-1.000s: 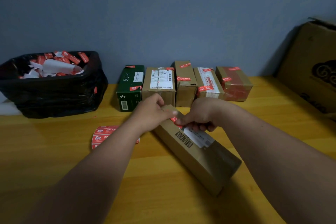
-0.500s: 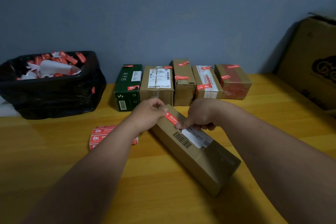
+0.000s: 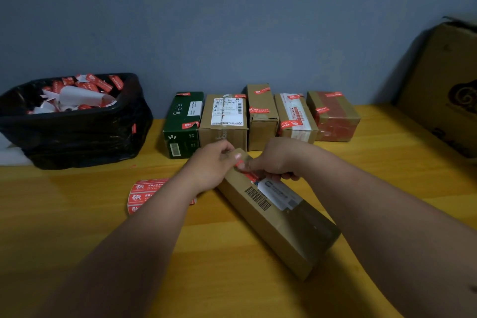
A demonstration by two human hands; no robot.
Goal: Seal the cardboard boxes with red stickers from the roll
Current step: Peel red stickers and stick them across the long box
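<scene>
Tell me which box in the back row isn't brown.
The dark green box at the row's left end, beside the black bin; the other four are brown cardboard.

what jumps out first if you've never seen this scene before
Two bare hands, left hand and right hand, meet over a long brown cardboard box lying slantwise mid-table, pressing a red sticker onto it. Behind stands a row of five small stickered boxes; far left, a black bin of red-and-white scraps.

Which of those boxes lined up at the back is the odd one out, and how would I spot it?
Find the black bin at the left of the wooden table. Just right of it, a row of five boxes stands against the blue wall. The green box at the row's left end is the only one not brown cardboard, and it bears white characters on top.
</scene>
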